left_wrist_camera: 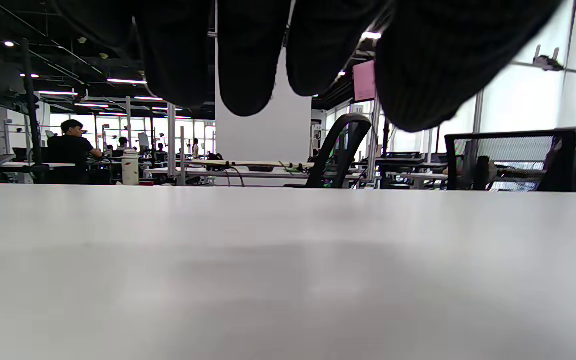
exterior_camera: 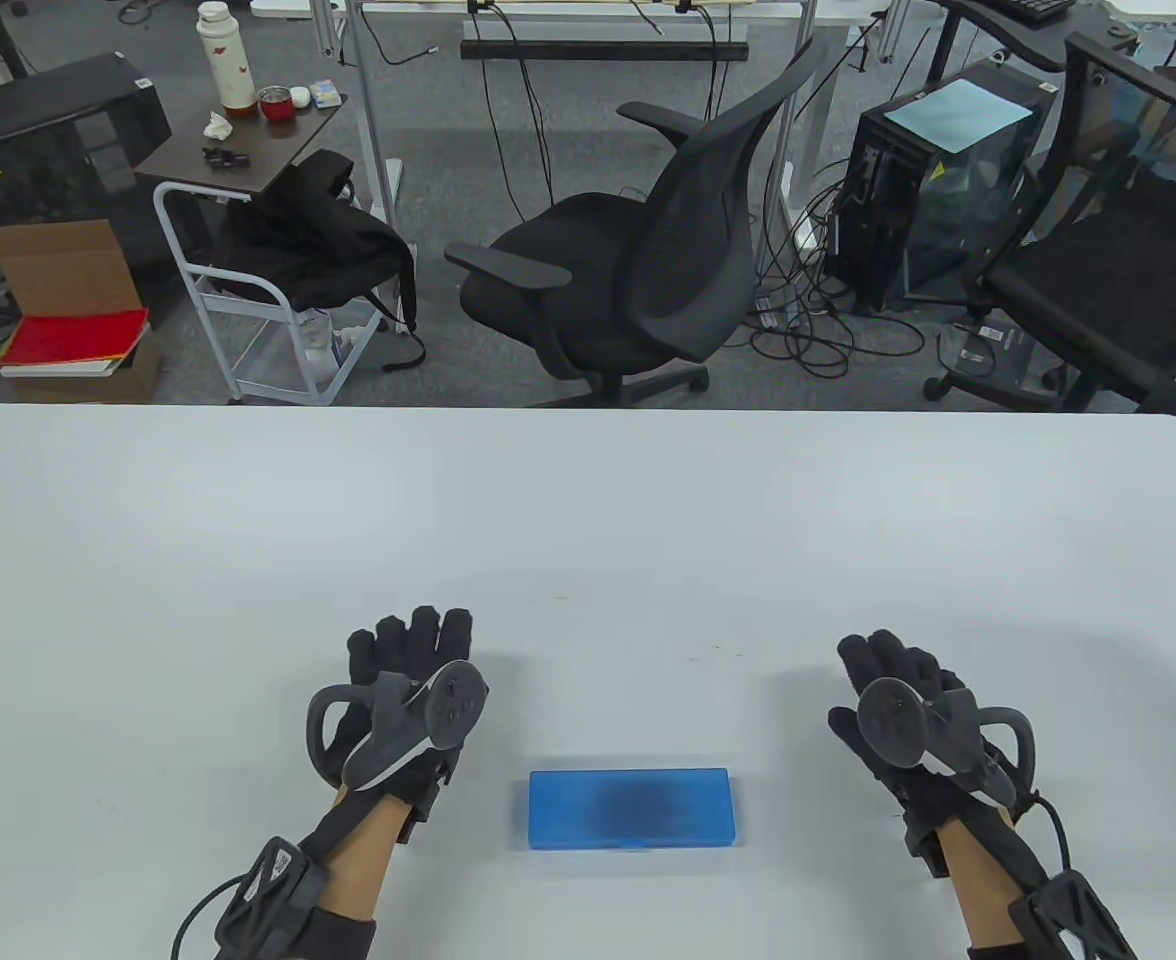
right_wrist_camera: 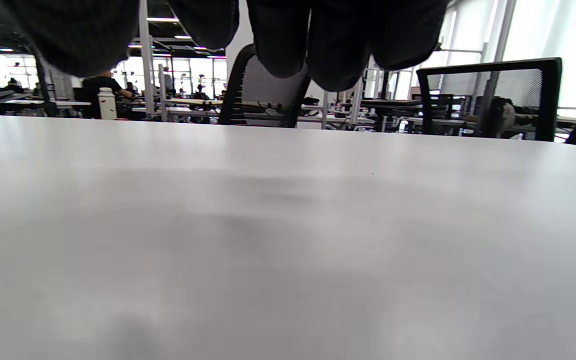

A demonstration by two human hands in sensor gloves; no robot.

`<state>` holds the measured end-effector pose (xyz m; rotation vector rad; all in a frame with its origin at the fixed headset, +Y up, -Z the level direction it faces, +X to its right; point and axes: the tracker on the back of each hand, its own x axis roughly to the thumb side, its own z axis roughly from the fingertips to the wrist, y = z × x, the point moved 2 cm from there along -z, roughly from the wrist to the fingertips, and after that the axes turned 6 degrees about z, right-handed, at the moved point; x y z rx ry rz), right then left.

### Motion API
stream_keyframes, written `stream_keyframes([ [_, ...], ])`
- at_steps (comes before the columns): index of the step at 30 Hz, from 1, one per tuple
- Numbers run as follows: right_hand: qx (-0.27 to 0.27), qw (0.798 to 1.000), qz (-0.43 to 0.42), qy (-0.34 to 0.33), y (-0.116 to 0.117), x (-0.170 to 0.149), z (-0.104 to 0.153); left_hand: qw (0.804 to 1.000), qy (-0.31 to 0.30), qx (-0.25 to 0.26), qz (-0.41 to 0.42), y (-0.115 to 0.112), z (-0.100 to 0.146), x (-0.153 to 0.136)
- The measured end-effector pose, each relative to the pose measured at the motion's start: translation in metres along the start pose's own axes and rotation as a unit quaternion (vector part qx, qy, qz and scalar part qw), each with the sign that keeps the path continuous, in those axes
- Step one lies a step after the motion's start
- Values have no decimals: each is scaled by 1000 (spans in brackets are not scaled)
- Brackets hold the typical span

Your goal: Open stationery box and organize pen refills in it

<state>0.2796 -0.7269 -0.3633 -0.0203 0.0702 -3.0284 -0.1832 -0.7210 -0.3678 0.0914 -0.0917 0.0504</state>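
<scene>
A flat blue stationery box (exterior_camera: 632, 809) lies closed on the white table (exterior_camera: 588, 520) near its front edge, long side running left to right. My left hand (exterior_camera: 410, 650) hovers to the box's left, fingers relaxed and holding nothing. My right hand (exterior_camera: 888, 662) is to the box's right, also relaxed and free of anything. Neither hand touches the box. In the left wrist view my gloved fingers (left_wrist_camera: 248, 60) hang over bare tabletop; in the right wrist view the fingers (right_wrist_camera: 328, 45) do the same. No pen refills show in any view.
Beyond the table's far edge stand a black office chair (exterior_camera: 638, 270), a small cart (exterior_camera: 248, 170) with a thermos, and a computer tower (exterior_camera: 928, 190). A second mesh chair (exterior_camera: 1118, 250) stands at the far right.
</scene>
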Motion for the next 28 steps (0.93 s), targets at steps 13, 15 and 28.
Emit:
stream_keyframes([
  [13, 25, 999, -16, 39, 12, -19, -5, 1000, 26, 11, 11, 1, 14, -22],
  [15, 24, 999, -18, 38, 12, -19, -5, 999, 27, 12, 14, 2, 15, -22],
  [28, 31, 999, -24, 36, 13, -19, -6, 999, 30, 11, 19, 2, 16, -24],
])
